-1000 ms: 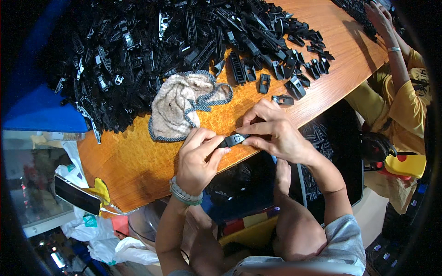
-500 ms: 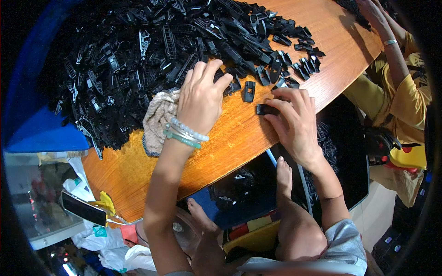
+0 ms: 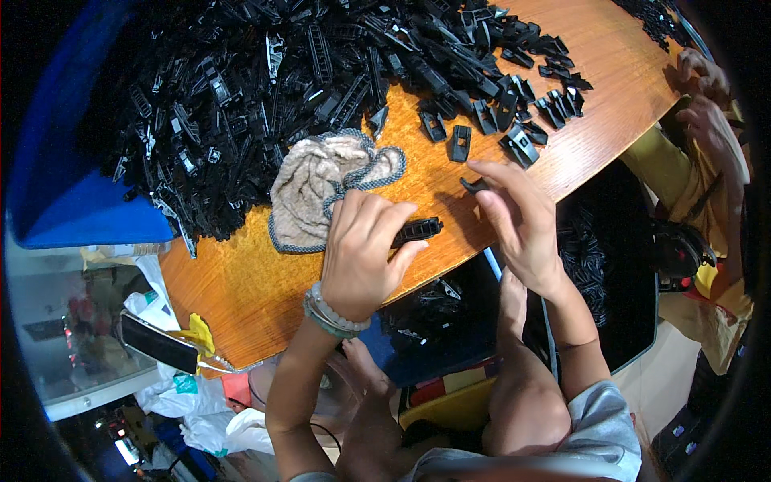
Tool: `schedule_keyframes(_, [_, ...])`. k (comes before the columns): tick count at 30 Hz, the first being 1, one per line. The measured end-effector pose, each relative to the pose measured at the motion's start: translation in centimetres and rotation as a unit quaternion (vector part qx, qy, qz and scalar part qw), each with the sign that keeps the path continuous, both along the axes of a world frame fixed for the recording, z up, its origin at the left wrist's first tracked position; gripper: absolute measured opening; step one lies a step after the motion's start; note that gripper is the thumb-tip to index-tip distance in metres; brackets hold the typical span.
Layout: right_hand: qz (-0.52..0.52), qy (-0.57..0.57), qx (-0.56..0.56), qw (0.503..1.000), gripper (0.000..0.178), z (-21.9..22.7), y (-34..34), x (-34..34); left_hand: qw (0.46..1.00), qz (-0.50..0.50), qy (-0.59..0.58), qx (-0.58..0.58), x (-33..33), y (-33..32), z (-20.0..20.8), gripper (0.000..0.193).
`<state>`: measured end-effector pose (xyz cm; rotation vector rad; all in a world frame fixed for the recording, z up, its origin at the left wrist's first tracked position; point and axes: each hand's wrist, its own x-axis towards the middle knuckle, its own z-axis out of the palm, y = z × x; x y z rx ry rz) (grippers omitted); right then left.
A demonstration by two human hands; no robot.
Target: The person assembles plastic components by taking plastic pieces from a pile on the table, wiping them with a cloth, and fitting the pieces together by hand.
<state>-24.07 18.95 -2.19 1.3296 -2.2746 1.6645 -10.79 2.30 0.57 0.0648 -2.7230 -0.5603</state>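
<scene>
Close to the table's near edge, my left hand [image 3: 365,253] is closed on a long black plastic part [image 3: 419,230] with a ladder-like ribbed face; one end juts out to the right past the fingers. A crumpled beige cloth [image 3: 309,189] with a grey-blue edging lies just beyond that hand. To the right, my right hand [image 3: 522,229] pinches a small curved black plastic piece [image 3: 474,185] between thumb and fingertips, mostly hidden by them. Past it, several short black clips [image 3: 460,143] with square openings are scattered on the wooden table [image 3: 438,189].
A big heap of black plastic parts [image 3: 241,104] covers the table's far left. Below the near edge, a dark bin [image 3: 590,265] holds more black parts. A phone [image 3: 159,341] sits at the left corner. Another person's hands [image 3: 707,96] are at the far right.
My left hand has come back from the heap toward the near edge, bringing the long ribbed part and uncovering the cloth. My right hand stays in nearly the same place. The other person's hands moved lower.
</scene>
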Motion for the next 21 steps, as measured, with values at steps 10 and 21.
schedule_keyframes(10, [0.119,-0.398,-0.034,0.909,0.021,1.2,0.3,0.5,0.998,0.030,0.026,0.038,1.6,-0.3,-1.4,0.035])
schedule_keyframes(21, [0.019,-0.200,-0.033,0.979,0.033,-1.1,-0.6,1.0,0.997,0.059,0.053,-0.022,2.1,2.3,-1.7,0.024])
